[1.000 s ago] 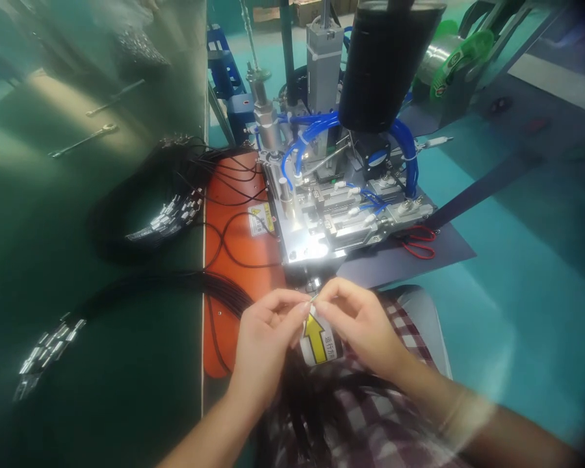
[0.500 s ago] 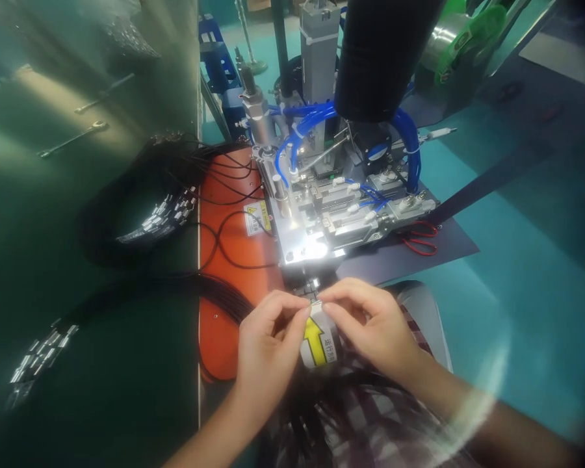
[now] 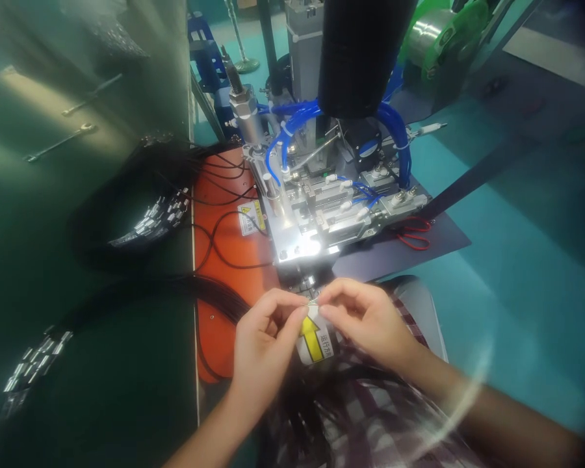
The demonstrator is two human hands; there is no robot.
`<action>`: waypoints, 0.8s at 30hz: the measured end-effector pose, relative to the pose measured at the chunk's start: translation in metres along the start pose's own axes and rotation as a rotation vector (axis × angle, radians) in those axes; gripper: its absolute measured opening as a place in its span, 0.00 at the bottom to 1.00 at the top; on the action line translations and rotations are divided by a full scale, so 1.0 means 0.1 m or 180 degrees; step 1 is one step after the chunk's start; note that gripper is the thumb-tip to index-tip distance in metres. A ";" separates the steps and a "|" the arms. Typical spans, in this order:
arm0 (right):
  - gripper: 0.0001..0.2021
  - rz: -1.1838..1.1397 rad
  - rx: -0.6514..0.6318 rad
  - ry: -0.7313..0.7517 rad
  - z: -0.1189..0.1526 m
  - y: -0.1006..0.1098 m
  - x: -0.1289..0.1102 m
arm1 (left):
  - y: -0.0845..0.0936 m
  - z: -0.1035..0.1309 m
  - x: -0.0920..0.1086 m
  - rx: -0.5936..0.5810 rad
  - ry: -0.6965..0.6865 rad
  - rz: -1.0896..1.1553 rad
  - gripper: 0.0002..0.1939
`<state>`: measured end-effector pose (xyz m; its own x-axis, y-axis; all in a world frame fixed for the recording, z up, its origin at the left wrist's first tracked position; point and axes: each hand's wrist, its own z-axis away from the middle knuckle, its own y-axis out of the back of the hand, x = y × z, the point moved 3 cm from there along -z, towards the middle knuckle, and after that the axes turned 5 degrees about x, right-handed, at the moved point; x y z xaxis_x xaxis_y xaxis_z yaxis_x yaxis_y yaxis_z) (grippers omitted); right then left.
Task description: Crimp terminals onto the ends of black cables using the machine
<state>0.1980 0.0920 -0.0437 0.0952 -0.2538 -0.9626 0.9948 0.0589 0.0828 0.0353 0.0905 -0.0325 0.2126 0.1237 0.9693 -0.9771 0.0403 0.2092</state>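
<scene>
My left hand [image 3: 268, 331] and my right hand [image 3: 365, 318] meet in front of the machine, thumb and forefinger pinched on each. Between the fingertips is a tiny thin piece, perhaps fine wire ends [image 3: 312, 301], too small to name surely. Just below the fingertips shows a white label [image 3: 325, 331] with a yellow arrow and printed characters. A small metal fixture [image 3: 309, 283] on the machine's near end lies just beyond my fingers. Black cables [image 3: 302, 416] hang over the checked cloth on my lap, under my hands.
The metal machine [image 3: 292, 237] with blue air tubes [image 3: 302, 117] stands ahead on an orange plate [image 3: 224, 253]. Bundles of black cables with shiny ends [image 3: 39, 361] lie on the dark green surface at left. A green wire spool [image 3: 429, 39] is at upper right, red-handled scissors [image 3: 414, 237] below it.
The whole view has shifted a little, so the machine sits slightly further left. Both hands keep their pinch, and the fingertips of the right hand are a little further from the left.
</scene>
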 end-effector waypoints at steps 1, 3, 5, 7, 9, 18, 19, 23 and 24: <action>0.07 0.0004 0.0018 0.0001 0.00 0.00 0.00 | 0.00 0.00 0.01 0.0005 -0.0029 -0.0004 0.02; 0.08 0.0051 0.0046 0.0037 0.00 0.01 -0.02 | -0.01 0.00 0.03 0.0013 -0.0133 -0.0056 0.01; 0.07 0.0085 0.0060 0.0085 0.00 0.02 -0.04 | -0.01 -0.01 0.04 0.0000 -0.0206 -0.0103 0.01; 0.07 0.0070 0.0044 0.0064 -0.01 0.01 -0.06 | -0.02 0.00 0.03 -0.0024 -0.0229 -0.0125 0.01; 0.07 0.0065 0.0045 0.0055 -0.01 0.01 -0.06 | -0.02 0.00 0.03 -0.0027 -0.0257 -0.0159 0.02; 0.02 0.0996 0.0623 0.1823 0.10 0.05 -0.12 | -0.02 0.02 -0.01 0.0034 -0.0182 -0.0267 0.02; 0.03 0.1075 0.0599 0.1968 0.11 0.04 -0.12 | -0.02 0.03 -0.01 0.0035 -0.0194 -0.0303 0.02; 0.04 0.1470 0.0517 0.2391 0.13 0.04 -0.15 | -0.02 0.03 -0.02 0.0003 -0.0335 -0.0539 0.02; 0.05 0.1560 0.0491 0.2446 0.14 0.04 -0.15 | -0.02 0.03 -0.02 -0.0010 -0.0395 -0.0630 0.02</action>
<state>0.2008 0.0828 -0.0250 0.5118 0.4793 -0.7130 0.8486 -0.1528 0.5065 0.0367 0.0867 -0.0343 0.3966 -0.0099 0.9180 -0.9164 0.0548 0.3965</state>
